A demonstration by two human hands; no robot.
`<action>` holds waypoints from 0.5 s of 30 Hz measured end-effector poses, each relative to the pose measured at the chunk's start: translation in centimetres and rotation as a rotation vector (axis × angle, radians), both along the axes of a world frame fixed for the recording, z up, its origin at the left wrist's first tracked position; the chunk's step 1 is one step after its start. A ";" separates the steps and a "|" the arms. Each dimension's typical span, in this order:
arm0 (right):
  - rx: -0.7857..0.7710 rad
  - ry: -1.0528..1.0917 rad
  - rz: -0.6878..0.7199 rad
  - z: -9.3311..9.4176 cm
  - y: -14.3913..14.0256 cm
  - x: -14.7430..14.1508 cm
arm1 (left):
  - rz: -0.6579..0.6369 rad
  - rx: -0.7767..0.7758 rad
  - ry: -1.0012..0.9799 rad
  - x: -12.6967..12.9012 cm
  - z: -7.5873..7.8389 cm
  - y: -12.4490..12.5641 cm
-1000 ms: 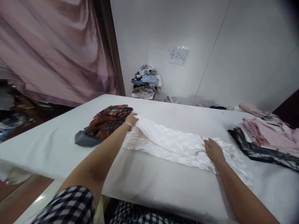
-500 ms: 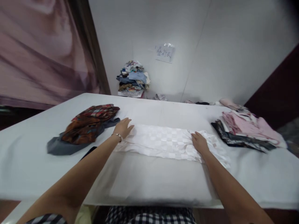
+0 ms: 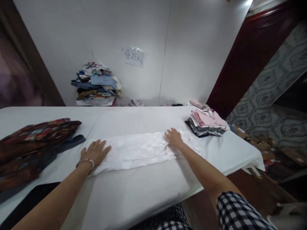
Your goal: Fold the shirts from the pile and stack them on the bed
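Observation:
A white garment with a pale checked pattern (image 3: 134, 150) lies in a long folded strip across the table. My left hand (image 3: 94, 154), a bracelet at its wrist, rests palm down on the strip's left end with its fingers spread. Toward the other end, my right hand (image 3: 174, 138) touches the cloth with its fingers apart. The fabric is creased around that hand, and a looser, rumpled part extends to its right. Neither hand lifts the garment off the table.
The white-covered table (image 3: 134, 118) carries rumpled dark and plaid clothes (image 3: 35, 143) at left, a black cloth (image 3: 31, 199) near my left forearm, and a folded pile with pink on top (image 3: 207, 119) at right. Behind stands a tall clothes stack (image 3: 96, 84); a paper sign (image 3: 134, 57) hangs on the wall.
The view has swung to the right, bringing a dark red door and patterned wall into sight. My left hand's fingers look more spread; both hands stay on the white garment.

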State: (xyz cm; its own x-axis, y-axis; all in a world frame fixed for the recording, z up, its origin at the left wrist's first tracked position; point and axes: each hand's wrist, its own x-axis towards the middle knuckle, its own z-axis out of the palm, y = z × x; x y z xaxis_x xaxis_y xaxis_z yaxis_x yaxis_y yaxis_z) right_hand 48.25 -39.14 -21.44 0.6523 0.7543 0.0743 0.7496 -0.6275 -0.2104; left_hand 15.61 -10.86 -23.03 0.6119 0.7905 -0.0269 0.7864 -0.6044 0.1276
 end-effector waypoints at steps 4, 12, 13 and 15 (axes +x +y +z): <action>-0.005 0.008 0.200 -0.9 1.6 -4.9 | 0.014 0.001 0.017 0.3 -0.4 0.3; -0.111 -0.042 0.240 -2.6 1.2 -6.5 | 0.157 -0.039 -0.010 0.4 0.3 -1.5; -0.128 -0.042 0.230 -2.5 1.3 -6.3 | 0.178 -0.054 -0.031 0.4 0.3 -1.7; -0.182 -0.039 0.254 -2.1 1.6 -6.1 | 0.193 -0.100 -0.089 0.5 0.4 -2.0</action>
State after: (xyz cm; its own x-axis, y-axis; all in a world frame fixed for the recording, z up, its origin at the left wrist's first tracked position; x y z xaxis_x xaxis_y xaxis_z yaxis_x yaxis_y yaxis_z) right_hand 42.17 -37.50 -23.56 0.4407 0.8959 -0.0553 0.8925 -0.4439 -0.0798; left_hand 16.09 -12.88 -22.67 0.4536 0.8890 -0.0631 0.8688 -0.4253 0.2535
